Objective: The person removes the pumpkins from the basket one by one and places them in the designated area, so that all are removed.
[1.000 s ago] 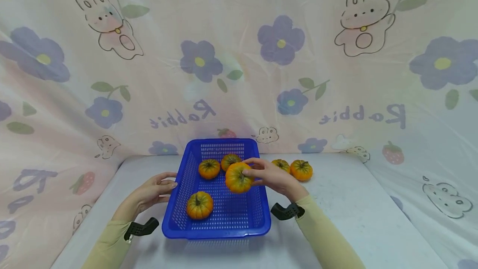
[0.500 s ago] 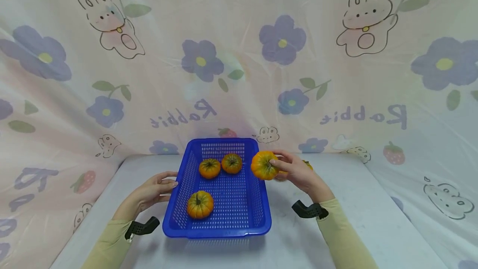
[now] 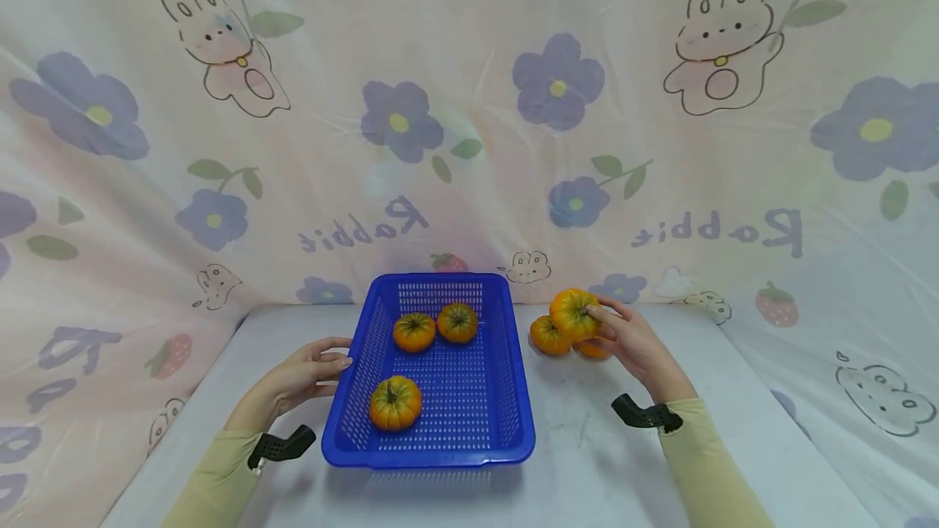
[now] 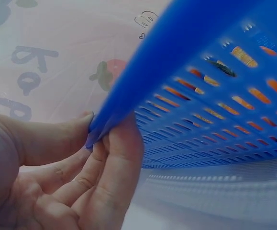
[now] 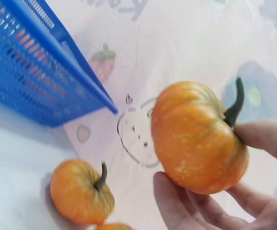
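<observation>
1. The right hand [image 3: 640, 347] gripped a raised pumpkin [image 3: 572, 314], with its thumb beside the stem [image 5: 236, 102] and its other fingers curled underneath.
2. That pumpkin appeared to be off the table [image 3: 579, 455], at the right hand's fingertips and well apart from the left hand [image 3: 302, 371].
3. The left hand pinched the rim [image 4: 143, 72] of the blue basket [image 3: 433, 460] between thumb and fingers; the basket stood between the two hands.
4. Inside it were three pumpkins: a left one [image 3: 414, 332] and a right one [image 3: 458, 323] side by side, farther out than the left hand's fingertips, and a near one [image 3: 396, 403] closer to the person.
5. Just below the right hand's load lay two more, a table pumpkin [image 3: 548, 338] and a partly hidden pumpkin [image 3: 592, 349]; whether those two touched was hard to tell.
6. Good handling, as judged here, called for support from beneath, only light thumb pressure near the stem, space above the lower pumpkins, and a firm left-hand pinch to steady the basket.
</observation>
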The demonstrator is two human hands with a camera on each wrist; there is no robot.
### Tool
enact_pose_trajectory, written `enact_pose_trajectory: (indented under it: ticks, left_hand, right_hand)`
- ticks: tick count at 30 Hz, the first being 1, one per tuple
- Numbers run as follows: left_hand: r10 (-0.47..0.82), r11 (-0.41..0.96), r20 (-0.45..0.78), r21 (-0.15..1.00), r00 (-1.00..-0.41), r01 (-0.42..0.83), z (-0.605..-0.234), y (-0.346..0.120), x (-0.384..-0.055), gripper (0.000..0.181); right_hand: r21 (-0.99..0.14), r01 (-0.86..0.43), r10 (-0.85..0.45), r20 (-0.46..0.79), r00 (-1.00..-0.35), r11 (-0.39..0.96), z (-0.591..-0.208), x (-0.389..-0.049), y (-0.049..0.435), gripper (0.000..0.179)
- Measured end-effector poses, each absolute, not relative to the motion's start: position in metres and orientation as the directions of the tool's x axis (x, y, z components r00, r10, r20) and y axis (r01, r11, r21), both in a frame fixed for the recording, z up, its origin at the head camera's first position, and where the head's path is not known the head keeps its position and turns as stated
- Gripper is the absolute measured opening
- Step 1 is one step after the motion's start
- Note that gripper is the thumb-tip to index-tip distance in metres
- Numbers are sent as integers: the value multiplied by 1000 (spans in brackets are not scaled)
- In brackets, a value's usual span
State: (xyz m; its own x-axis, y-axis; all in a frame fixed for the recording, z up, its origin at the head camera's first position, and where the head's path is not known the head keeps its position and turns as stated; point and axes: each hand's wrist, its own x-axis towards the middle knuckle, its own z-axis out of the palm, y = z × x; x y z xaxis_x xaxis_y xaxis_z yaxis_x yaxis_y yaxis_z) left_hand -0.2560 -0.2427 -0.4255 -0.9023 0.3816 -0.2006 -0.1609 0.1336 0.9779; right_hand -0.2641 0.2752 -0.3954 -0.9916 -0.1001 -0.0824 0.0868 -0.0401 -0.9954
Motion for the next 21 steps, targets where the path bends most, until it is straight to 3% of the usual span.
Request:
enact_pose_trajectory:
  ticks: [21]
  left_hand:
    - [354, 147, -202, 976, -913, -159, -426, -242, -256, 61]
  right_hand:
    - [-991, 115, 136, -123, -983, -64, -417, -273, 343, 76]
